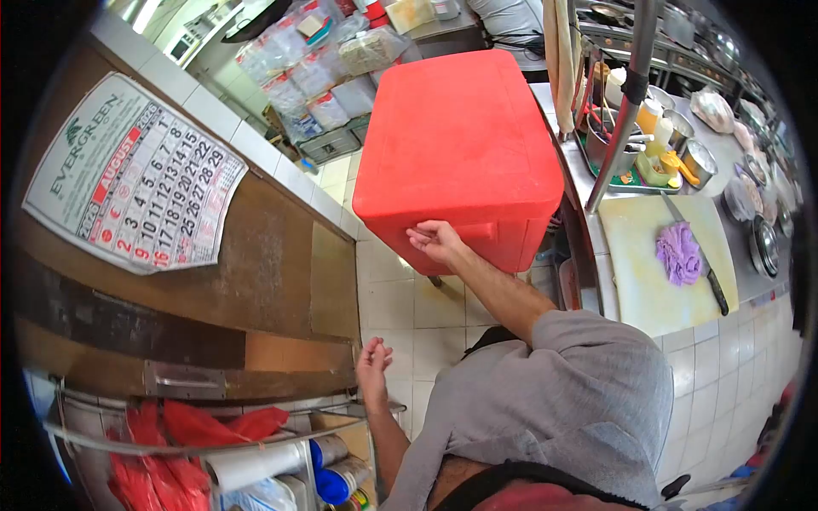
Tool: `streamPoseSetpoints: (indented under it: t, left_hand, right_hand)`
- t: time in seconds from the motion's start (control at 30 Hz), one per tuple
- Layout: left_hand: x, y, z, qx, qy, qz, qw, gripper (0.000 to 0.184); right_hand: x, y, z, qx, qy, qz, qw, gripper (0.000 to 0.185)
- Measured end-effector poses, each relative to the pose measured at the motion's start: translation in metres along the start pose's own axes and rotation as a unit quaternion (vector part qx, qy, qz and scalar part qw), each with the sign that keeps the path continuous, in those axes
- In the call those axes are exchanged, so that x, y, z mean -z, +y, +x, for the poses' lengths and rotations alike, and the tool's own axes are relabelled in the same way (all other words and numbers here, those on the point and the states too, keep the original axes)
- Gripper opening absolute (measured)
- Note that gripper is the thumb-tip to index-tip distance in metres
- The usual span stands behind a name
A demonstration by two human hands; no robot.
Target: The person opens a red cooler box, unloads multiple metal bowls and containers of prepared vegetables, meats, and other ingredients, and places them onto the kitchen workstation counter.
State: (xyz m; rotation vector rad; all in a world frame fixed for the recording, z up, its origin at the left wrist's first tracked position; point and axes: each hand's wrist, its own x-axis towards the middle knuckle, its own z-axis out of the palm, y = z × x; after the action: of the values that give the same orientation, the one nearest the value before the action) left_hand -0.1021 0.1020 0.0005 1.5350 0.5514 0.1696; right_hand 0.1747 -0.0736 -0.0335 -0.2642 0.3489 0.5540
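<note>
A large red cooler box (460, 136) with its lid closed stands at the centre. My right hand (436, 241) is in front of the box's near side, fingers loosely bent and nothing visible in them; whether it touches the box I cannot tell. Lower and to the left, my left hand (373, 366) hangs empty above the tiled floor, its fingers slightly curled and apart. The brown door (281, 247) with a calendar (141, 175) is to its left.
On the right, a counter holds a cutting board (630, 264), a purple cloth (679, 253), a knife (718, 291) and a tray of bottles. A metal post (626, 119) rises beside it. Bagged goods (311, 77) are stacked behind the box. Red bags (158, 468) hang lower left.
</note>
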Motion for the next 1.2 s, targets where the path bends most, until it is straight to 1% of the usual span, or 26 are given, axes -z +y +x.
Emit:
streamPoseSetpoints:
  t: [0.03, 0.13, 0.17, 0.23, 0.3, 0.33, 0.4, 0.47, 0.5, 0.57, 0.6, 0.63, 0.67, 0.7, 0.73, 0.77, 0.8, 0.87, 0.9, 0.97, 1.0, 1.03, 1.07, 1.1, 1.17, 1.2]
  left_hand:
    - [0.006, 0.011, 0.019, -0.019, -0.014, 0.003, 1.000, 0.028]
    - [0.007, 0.049, 0.064, -0.049, -0.025, 0.028, 0.998, 0.028]
    - [0.002, 0.051, 0.077, -0.038, -0.028, 0.024, 0.999, 0.028]
    - [-0.011, 0.056, 0.103, -0.063, -0.063, 0.015, 0.996, 0.032]
    - [-0.036, 0.064, 0.110, -0.051, -0.087, 0.032, 0.994, 0.034]
    - [-0.049, 0.064, 0.114, -0.039, -0.110, 0.032, 0.993, 0.034]
    - [-0.066, 0.061, 0.123, -0.026, -0.131, 0.031, 0.990, 0.034]
    - [-0.085, 0.060, 0.136, -0.039, -0.202, 0.021, 0.978, 0.033]
    - [-0.091, 0.061, 0.145, -0.037, -0.205, 0.018, 0.978, 0.033]
    - [-0.105, 0.062, 0.162, -0.073, -0.211, 0.003, 0.975, 0.033]
    - [-0.111, 0.064, 0.172, -0.071, -0.213, 0.002, 0.975, 0.033]
    - [-0.116, 0.067, 0.185, -0.107, -0.209, 0.008, 0.972, 0.031]
    - [-0.120, 0.071, 0.197, -0.142, -0.205, 0.016, 0.968, 0.030]
    - [-0.123, 0.076, 0.209, -0.138, -0.207, 0.019, 0.968, 0.030]
    - [-0.125, 0.084, 0.221, -0.163, -0.192, 0.073, 0.965, 0.029]
    - [-0.128, 0.091, 0.235, -0.189, -0.177, 0.126, 0.958, 0.028]
    - [-0.132, 0.095, 0.253, -0.185, -0.182, 0.127, 0.957, 0.028]
    - [-0.143, 0.101, 0.290, -0.266, -0.153, 0.186, 0.934, 0.029]
    - [-0.151, 0.108, 0.306, -0.262, -0.158, 0.187, 0.934, 0.029]
    - [-0.164, 0.125, 0.333, -0.341, -0.165, 0.252, 0.890, 0.030]
    - [-0.173, 0.124, 0.353, -0.339, -0.175, 0.253, 0.889, 0.030]
    - [-0.182, 0.121, 0.371, -0.378, -0.183, 0.271, 0.866, 0.030]
    - [-0.190, 0.117, 0.386, -0.418, -0.193, 0.284, 0.841, 0.030]
    - [-0.200, 0.119, 0.393, -0.420, -0.206, 0.278, 0.839, 0.030]
    - [-0.220, 0.124, 0.406, -0.388, -0.238, 0.288, 0.843, 0.030]
    - [-0.232, 0.127, 0.409, -0.373, -0.269, 0.273, 0.845, 0.031]
  right_hand:
    - [0.003, 0.004, -0.001, 0.010, 0.006, 0.002, 1.000, 0.018]
    - [0.000, 0.008, -0.011, 0.080, -0.068, -0.044, 0.993, 0.023]
    - [-0.004, 0.005, -0.017, 0.080, -0.057, -0.047, 0.994, 0.023]
    - [-0.025, -0.008, -0.025, 0.148, -0.137, -0.108, 0.973, 0.026]
    - [-0.051, -0.034, -0.042, 0.186, -0.174, -0.163, 0.953, 0.027]
    - [-0.062, -0.048, -0.051, 0.228, -0.199, -0.171, 0.937, 0.028]
    - [-0.086, -0.076, -0.074, 0.323, -0.242, -0.197, 0.893, 0.033]
    - [-0.109, -0.111, -0.100, 0.428, -0.264, -0.215, 0.837, 0.037]
    - [-0.116, -0.128, -0.112, 0.478, -0.270, -0.212, 0.809, 0.039]
    - [-0.120, -0.155, -0.137, 0.556, -0.239, -0.227, 0.763, 0.044]
    - [-0.120, -0.174, -0.150, 0.603, -0.223, -0.256, 0.722, 0.046]
    - [-0.119, -0.194, -0.162, 0.648, -0.207, -0.282, 0.677, 0.048]
    - [-0.114, -0.214, -0.177, 0.643, -0.221, -0.260, 0.685, 0.052]
    - [-0.112, -0.227, -0.186, 0.639, -0.234, -0.236, 0.694, 0.056]
    - [-0.117, -0.222, -0.185, 0.640, -0.228, -0.235, 0.695, 0.056]
    - [-0.123, -0.215, -0.181, 0.642, -0.204, -0.332, 0.660, 0.060]
    - [-0.128, -0.210, -0.179, 0.637, -0.178, -0.426, 0.617, 0.064]
    - [-0.133, -0.207, -0.176, 0.633, -0.152, -0.455, 0.608, 0.065]
    - [-0.137, -0.206, -0.173, 0.628, -0.130, -0.481, 0.598, 0.067]
    - [-0.143, -0.209, -0.173, 0.624, -0.115, -0.491, 0.596, 0.065]
    - [-0.148, -0.210, -0.173, 0.630, -0.100, -0.496, 0.589, 0.065]
    - [-0.153, -0.210, -0.174, 0.636, -0.083, -0.501, 0.581, 0.064]
    - [-0.158, -0.210, -0.175, 0.644, -0.055, -0.521, 0.557, 0.064]
    - [-0.165, -0.209, -0.173, 0.649, -0.043, -0.524, 0.550, 0.064]
    - [-0.179, -0.209, -0.165, 0.701, 0.023, -0.563, 0.436, 0.053]
    - [-0.187, -0.215, -0.166, 0.704, 0.033, -0.565, 0.430, 0.053]
